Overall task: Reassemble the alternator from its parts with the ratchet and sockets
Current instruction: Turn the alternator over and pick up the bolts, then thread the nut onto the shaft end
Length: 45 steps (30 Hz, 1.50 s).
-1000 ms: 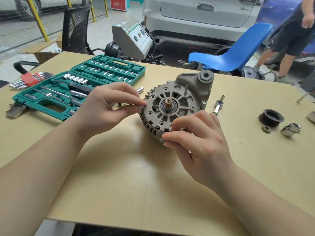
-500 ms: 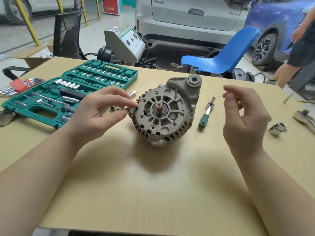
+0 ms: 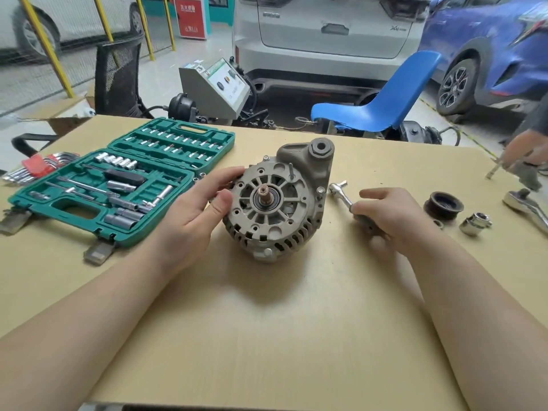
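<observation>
I'm seeing the alternator (image 3: pixel 278 200) sitting mid-table (image 3: pixel 267 336), shaft end facing the camera, mounting lug at its top right. Everything below is placed relative to it.

The left hand (image 3: pixel 192 215) is gripping its left rim: thumb curled onto the front face, fingers wrapping over the upper-left edge. It's clamped on the housing.

The right hand (image 3: pixel 385 215) is lying just right of it, fingers curling round the handle of the ratchet (image 3: pixel 341 192). The ratchet head is pointing toward the alternator's right edge, near it, and I can't tell if it's touching.

Further right: the black pulley (image 3: pixel 443 205) is lying flat on the table, well apart, with a chrome socket (image 3: pixel 475 223) just beyond and in front of it. A small nut (image 3: pixel 438 223) is sitting between the right hand and the socket, partly hidden.

Far right, a larger chrome ratchet (image 3: pixel 525 206) is running off the frame edge.

Left of it: the green socket case (image 3: pixel 118 185) is lying open with sockets and extensions in their slots. A red-holder hex key set (image 3: pixel 38 166) is lying beyond the case, at the table's left edge.
</observation>
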Motion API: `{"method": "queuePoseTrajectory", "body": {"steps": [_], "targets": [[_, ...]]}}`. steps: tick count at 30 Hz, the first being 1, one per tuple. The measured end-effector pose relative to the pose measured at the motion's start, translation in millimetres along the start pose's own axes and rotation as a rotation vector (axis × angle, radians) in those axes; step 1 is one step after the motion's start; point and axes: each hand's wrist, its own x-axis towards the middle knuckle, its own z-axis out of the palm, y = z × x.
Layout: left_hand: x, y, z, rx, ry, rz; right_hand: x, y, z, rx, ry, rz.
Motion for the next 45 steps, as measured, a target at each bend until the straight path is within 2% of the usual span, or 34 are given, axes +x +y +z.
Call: {"method": "queuePoseTrajectory", "body": {"steps": [2, 4, 8, 13, 15, 17, 21, 25, 28, 32, 34, 39, 41, 45], "targets": [[-0.1, 0.0, -0.2, -0.013, 0.004, 0.000, -9.7, 0.8, -7.1, 0.451, -0.195, 0.063], [-0.4, 1.9, -1.1, -0.040, 0.027, -0.002, -17.4, 0.2, -12.7, 0.664, -0.340, 0.047], [-2.6, 4.2, -10.0, -0.059, 0.063, 0.033, -30.9, -7.0, -7.8, 0.696, -0.483, -0.075], [0.2, -3.4, -31.3, 0.015, -0.238, -0.145, -52.8, -11.5, 15.6, 0.655, -0.503, -0.096], [0.1, -7.6, -29.8, -0.002, -0.261, -0.190, -62.3, -10.5, 26.0, 0.652, -0.548, -0.108], [-1.3, -9.6, -25.3, -0.035, -0.211, -0.197, -68.8, -8.4, 34.0, 0.631, -0.567, -0.130], [-4.3, -1.7, -14.0, 0.048, -0.125, -0.172, -68.7, -5.9, 42.7, 0.657, -0.438, -0.178], [-10.7, 26.6, 20.7, 0.354, -0.076, -0.157, -58.4, -13.2, 44.6, 0.650, -0.312, -0.251], [-16.5, 43.4, 52.4, 0.490, 0.011, -0.118, -51.1, -18.0, 43.1, 0.644, -0.276, -0.226], [-29.2, 47.3, 64.0, 0.300, 0.033, -0.196, -45.6, -12.7, 33.4, 0.698, -0.229, -0.190], [-31.6, 44.9, 56.2, 0.295, 0.002, -0.188, -46.4, -7.9, 30.5, 0.655, -0.198, -0.211], [13.0, 38.1, 17.4, 0.191, 0.019, -0.163, -48.3, -2.7, 32.0, 0.614, -0.125, -0.259], [40.9, 40.1, 14.9, 0.148, -0.048, -0.147, -48.6, -3.8, 32.9, 0.568, -0.081, -0.267], [83.1, 41.0, 29.1, -0.093, -0.230, -0.235, -46.0, -0.9, 26.8, 0.359, 0.168, -0.327]]}}
